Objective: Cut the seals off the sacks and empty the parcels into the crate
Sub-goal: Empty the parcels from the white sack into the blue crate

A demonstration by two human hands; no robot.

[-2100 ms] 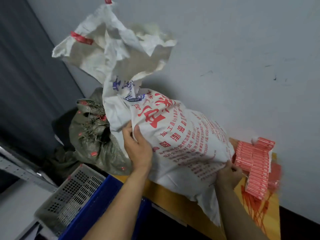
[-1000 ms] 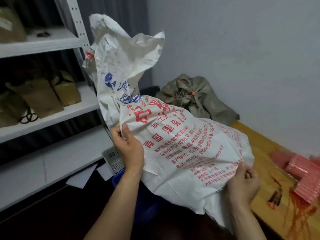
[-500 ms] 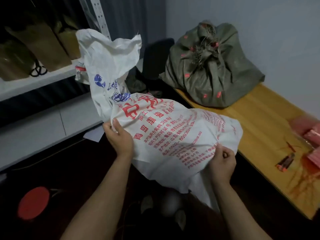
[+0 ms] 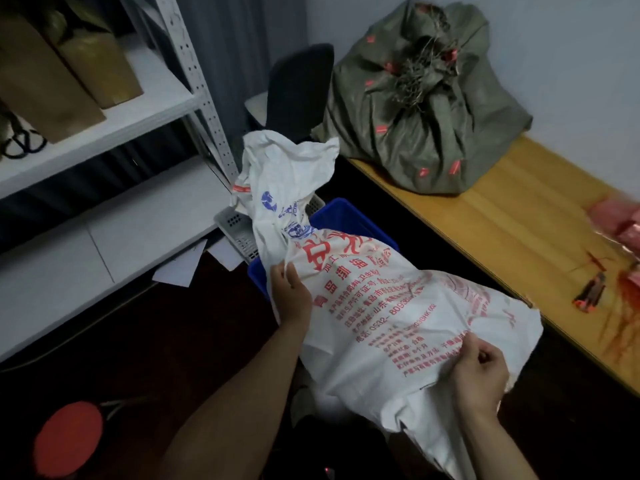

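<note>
Lowered since a second ago, the white sack (image 4: 391, 327) now lies over the blue crate (image 4: 349, 220) — left hand (image 4: 289, 296) and right hand (image 4: 479, 372) both clutching its fabric; crate contents hidden.

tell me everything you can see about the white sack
The white sack looks like crumpled woven plastic, printed with red text and a blue logo near its neck. It is held tilted, its open floppy mouth toward the blue crate. The left hand grips its side, and the right hand pinches its bottom end.
</note>
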